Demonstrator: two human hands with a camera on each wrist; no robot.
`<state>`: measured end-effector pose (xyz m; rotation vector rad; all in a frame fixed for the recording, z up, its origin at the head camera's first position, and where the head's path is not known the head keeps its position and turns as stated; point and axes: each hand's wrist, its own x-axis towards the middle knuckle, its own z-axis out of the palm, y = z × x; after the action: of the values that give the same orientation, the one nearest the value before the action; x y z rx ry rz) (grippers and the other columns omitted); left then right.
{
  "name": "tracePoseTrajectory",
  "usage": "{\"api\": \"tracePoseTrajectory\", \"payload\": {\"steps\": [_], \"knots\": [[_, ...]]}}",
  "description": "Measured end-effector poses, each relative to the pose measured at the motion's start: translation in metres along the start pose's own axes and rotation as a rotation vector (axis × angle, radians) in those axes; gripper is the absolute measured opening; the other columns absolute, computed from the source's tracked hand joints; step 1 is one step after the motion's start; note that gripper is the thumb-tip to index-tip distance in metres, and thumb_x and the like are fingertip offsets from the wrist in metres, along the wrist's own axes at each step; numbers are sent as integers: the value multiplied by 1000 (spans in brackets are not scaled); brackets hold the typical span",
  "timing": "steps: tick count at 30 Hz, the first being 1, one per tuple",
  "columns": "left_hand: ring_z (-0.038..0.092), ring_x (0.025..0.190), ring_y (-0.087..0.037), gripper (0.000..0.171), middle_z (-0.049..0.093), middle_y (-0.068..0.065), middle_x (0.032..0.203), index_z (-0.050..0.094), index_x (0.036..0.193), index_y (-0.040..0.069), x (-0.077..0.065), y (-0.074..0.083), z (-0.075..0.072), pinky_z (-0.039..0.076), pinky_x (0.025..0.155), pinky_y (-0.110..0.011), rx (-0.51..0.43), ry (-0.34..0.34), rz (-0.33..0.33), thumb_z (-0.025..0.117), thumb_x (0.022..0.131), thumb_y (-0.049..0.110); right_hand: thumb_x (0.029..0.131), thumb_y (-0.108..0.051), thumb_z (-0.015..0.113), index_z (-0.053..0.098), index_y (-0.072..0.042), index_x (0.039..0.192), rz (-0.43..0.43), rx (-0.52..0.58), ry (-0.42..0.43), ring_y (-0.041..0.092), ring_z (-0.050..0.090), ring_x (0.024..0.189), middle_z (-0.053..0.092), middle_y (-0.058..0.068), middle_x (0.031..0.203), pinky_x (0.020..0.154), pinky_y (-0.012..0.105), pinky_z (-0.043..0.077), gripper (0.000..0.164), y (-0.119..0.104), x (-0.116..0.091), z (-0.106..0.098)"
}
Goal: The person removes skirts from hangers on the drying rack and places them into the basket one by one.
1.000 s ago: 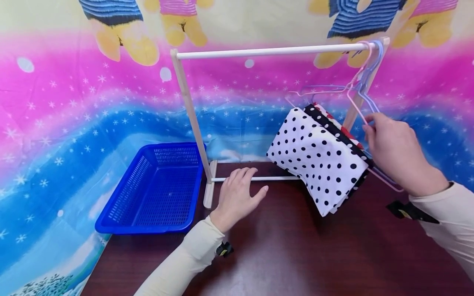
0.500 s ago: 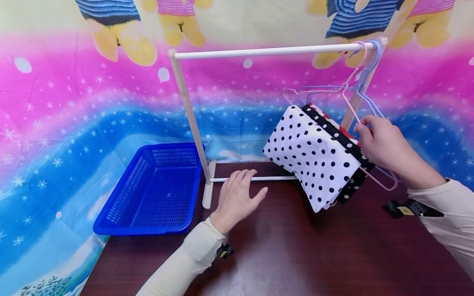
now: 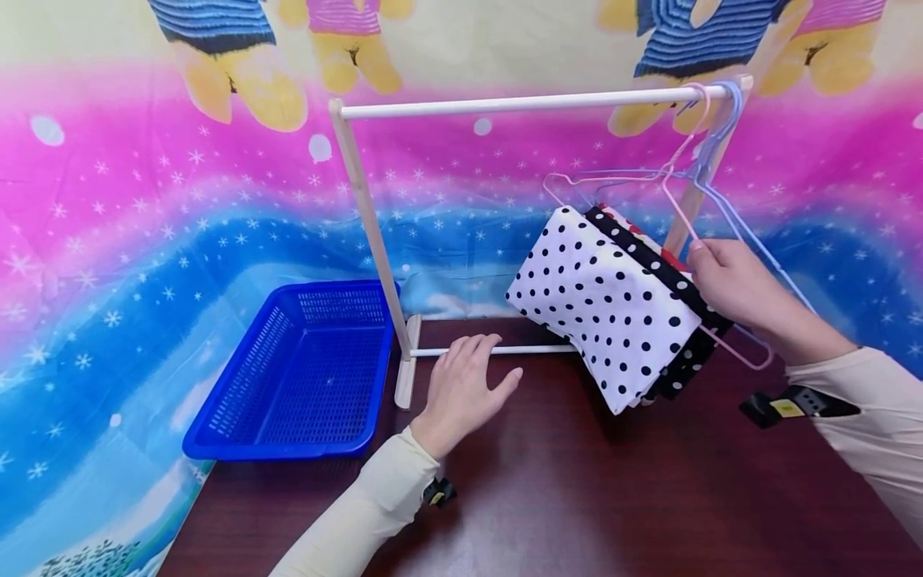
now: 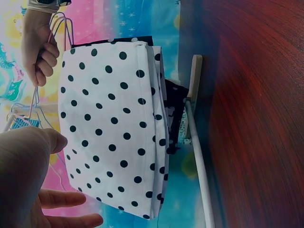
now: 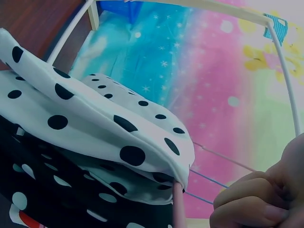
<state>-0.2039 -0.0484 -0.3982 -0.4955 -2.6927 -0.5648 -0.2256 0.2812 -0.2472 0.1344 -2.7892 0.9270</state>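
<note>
**Under the bar's right end, the right hand [image 3: 743,280] pinches the pink hanger [image 3: 680,210]**

Above the grip, the hook of this hanger already sits over the bar [image 3: 519,103]. Thumb and curled fingers hold its sloping arm; to the left of them and lower hangs the white cloth [image 3: 598,296], folded over the hanger. Behind it are a black cloth [image 3: 695,353] and a red-patterned cloth [image 3: 674,260], so the hanging looks mostly done. What is left, I judge, is only to release the hanger and perhaps straighten it, because it is turned at an angle.

Well to the left of the grip, the left hand [image 3: 465,393] is spread, near the lower rod [image 3: 537,349]; I cannot tell if it touches. Farther left stands the basket [image 3: 317,450].

The red-patterned cloth is mostly hidden, and the blue hangers [image 3: 710,156] overlap, difficult to count. The right wrist view cuts off the right hand.
</note>
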Motion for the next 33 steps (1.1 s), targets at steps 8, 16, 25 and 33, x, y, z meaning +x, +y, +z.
{"api": "tracePoseTrajectory", "payload": {"steps": [8,16,25,33], "knots": [[57,129,-24,61,65,-3,137,59,139,18,-1,0,1,50,107,-46,0,-5,-3,60,93,59,109,-46,20,41,-10,73,83,52,-49,14,36,46,38,-2,54,42,37,33,56,-3,1,1],[57,130,-25,61,65,-3,138,59,139,18,-1,2,3,49,109,-45,-7,-16,-9,60,94,59,109,-44,21,43,-10,70,75,60,-29,12,37,46,40,-3,54,43,35,34,55,-3,4,6],[58,129,-25,58,66,-4,136,60,137,17,-1,1,11,50,106,-45,-23,-4,-16,60,94,57,109,-45,20,40,-11,68,68,51,-39,14,38,47,40,-1,55,43,36,35,57,-2,4,7],[57,131,-25,57,65,-4,138,61,137,16,3,-3,20,50,105,-46,-55,-11,-54,60,95,55,110,-38,21,39,-11,67,41,31,-44,13,37,46,41,-1,56,42,33,34,54,-3,8,8]]}}
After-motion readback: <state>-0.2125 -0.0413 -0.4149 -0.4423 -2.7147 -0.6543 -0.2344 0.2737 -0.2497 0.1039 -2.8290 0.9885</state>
